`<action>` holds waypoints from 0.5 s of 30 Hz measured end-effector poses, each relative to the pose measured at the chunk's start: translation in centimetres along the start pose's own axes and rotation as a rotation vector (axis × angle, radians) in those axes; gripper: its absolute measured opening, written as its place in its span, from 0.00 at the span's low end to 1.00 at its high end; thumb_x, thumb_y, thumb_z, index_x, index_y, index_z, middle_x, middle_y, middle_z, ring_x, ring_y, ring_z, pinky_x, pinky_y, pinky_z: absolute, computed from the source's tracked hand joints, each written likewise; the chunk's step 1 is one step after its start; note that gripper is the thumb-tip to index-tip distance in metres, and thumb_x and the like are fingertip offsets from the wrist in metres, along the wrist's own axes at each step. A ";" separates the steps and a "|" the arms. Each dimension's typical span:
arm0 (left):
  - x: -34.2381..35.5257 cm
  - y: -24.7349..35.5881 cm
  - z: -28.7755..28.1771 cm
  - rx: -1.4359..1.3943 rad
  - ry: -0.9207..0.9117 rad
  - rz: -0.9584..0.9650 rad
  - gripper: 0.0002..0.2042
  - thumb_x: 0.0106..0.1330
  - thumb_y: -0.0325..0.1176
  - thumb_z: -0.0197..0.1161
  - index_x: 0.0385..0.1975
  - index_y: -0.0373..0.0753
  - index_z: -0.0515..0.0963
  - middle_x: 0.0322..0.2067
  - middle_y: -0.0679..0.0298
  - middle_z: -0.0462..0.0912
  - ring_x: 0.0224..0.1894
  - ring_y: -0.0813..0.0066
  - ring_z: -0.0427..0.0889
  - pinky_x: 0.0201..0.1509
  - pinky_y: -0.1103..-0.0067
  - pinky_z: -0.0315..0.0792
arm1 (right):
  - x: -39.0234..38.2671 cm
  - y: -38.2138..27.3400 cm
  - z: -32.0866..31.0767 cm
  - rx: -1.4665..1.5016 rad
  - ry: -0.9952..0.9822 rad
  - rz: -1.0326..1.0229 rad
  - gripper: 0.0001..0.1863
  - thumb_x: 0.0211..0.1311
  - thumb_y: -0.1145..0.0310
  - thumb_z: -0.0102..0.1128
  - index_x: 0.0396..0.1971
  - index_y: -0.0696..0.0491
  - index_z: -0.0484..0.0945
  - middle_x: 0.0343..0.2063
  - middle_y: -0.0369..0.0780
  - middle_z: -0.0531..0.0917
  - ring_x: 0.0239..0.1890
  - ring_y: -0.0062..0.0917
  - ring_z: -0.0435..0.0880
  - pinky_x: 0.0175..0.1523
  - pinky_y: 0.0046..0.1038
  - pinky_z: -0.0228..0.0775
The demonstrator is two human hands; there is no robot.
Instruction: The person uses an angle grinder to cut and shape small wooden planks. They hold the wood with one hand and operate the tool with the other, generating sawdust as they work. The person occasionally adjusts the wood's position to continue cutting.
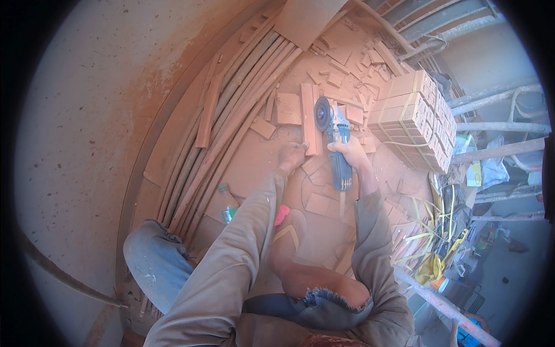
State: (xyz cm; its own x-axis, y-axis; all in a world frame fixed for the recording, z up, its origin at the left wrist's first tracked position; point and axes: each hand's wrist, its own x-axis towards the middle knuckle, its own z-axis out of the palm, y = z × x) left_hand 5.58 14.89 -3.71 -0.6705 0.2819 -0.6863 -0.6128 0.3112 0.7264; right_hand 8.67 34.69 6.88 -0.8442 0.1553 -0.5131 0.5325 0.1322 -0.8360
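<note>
Gripping the grinder (339, 134) round its body, the right hand (354, 155) holds the disc (323, 113) at the far end, just beside the right edge of the strip (308, 118). Whether disc and strip touch, or whether the disc spins, I cannot tell. The left hand (293, 156) is closed on the strip's near end, its fingers short of the disc's line.

For a clean edge, a firm wrist and a light, even feed would likely serve best, with the disc kept square to the strip so it does not bind. The left hand seems best kept at that near end, well apart from the disc, pressing down so the strip cannot chatter.

Farther out, loose offcuts (335, 80) lie beyond the strip and could rock it if they got underneath; a flat bed matters. The bare knee (332, 287) and the foot (289, 226) sit nearer the person, so sparks or chips are better thrown away from them. Strapped bricks (399, 118) stand to the right, poles (231, 115) lie left.
</note>
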 end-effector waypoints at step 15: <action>-0.8 0.7 0.1 -0.019 -0.008 -0.010 0.22 0.69 0.50 0.64 0.28 0.34 0.87 0.24 0.58 0.87 0.30 0.68 0.85 0.40 0.69 0.76 | 4.6 -2.5 -0.9 -0.073 0.003 0.045 0.15 0.55 0.69 0.72 0.41 0.55 0.80 0.30 0.33 0.81 0.31 0.19 0.81 0.35 0.26 0.75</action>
State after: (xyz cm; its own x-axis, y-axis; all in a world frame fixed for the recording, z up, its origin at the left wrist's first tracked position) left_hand 5.71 14.93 -2.60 -0.6612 0.2862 -0.6935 -0.6273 0.2962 0.7203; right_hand 3.56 35.95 6.79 -0.8191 0.1659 -0.5492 0.5732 0.1961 -0.7956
